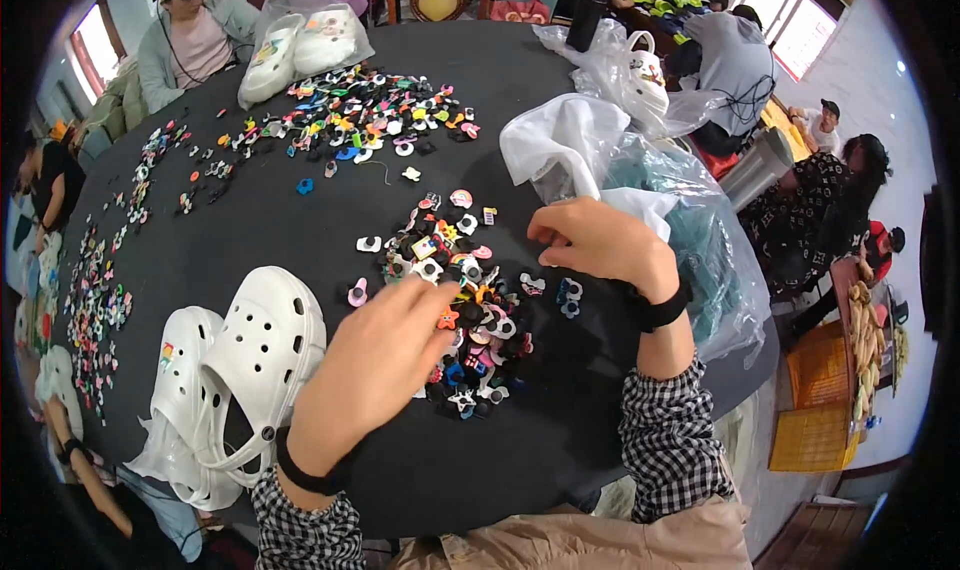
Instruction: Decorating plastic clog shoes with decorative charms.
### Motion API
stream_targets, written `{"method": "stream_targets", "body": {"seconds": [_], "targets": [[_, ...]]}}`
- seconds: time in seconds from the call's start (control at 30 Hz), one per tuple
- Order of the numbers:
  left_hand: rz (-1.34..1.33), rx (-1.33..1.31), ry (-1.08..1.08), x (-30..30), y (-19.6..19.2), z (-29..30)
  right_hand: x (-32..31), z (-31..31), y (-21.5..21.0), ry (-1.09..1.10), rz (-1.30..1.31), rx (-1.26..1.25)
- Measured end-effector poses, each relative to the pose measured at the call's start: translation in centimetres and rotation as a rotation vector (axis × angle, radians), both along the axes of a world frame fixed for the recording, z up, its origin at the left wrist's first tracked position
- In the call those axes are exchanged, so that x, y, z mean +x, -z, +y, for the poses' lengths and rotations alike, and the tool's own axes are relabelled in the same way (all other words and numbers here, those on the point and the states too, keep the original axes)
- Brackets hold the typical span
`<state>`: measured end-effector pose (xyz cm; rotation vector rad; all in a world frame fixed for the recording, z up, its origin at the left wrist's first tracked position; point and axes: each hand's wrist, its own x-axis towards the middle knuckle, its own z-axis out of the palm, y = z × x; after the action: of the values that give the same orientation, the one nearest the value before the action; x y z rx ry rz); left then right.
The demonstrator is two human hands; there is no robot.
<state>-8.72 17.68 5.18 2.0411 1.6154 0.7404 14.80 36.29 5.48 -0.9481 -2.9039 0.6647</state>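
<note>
On the black table lies a heap of small colourful shoe charms (pixel 480 345). My left hand (pixel 385 350) reaches over the heap's left side, fingers stretched out and their tips among the charms; no held piece shows. To the right of the heap, my right hand (pixel 600 245) hovers with bent fingers, a gap between thumb and forefinger and nothing visible in it. Below that hand a blue-grey charm (pixel 569 298) lies apart. At the left stands a pair of white clogs: the nearer clog (pixel 270 340) is bare on top, while the other clog (pixel 180 370) carries a small colourful charm.
Loose charms (pixel 370 110) spread across the table's far side, and more charms (pixel 95 320) along its left edge. Bagged white clogs (pixel 300 50) stand at the back. Plastic bags (pixel 680 230) crowd the right edge, with a dark bottle (pixel 588 15) behind. Several people sit around.
</note>
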Motion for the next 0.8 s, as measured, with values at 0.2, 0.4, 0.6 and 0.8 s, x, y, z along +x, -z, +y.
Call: {"method": "stream_targets", "body": {"seconds": [0.2,0.4,0.6,0.8], "targets": [[0.377,0.022,0.162,3.4,1.7,-1.7,0.3,-2.0,1.4,0.066,-0.192,0.189],[0.913,0.176,-0.008,8.2,3.9,-3.4,2.6,-5.0,2.5,0.098,-0.262,0.212],[0.978,0.124,0.179,11.9,4.4,-5.8,2.9,-5.4,4.0,-0.010,0.015,0.025],[0.965,0.115,0.177,12.2,4.4,-6.1,-0.4,-4.9,4.0,-0.169,0.192,0.045]]}}
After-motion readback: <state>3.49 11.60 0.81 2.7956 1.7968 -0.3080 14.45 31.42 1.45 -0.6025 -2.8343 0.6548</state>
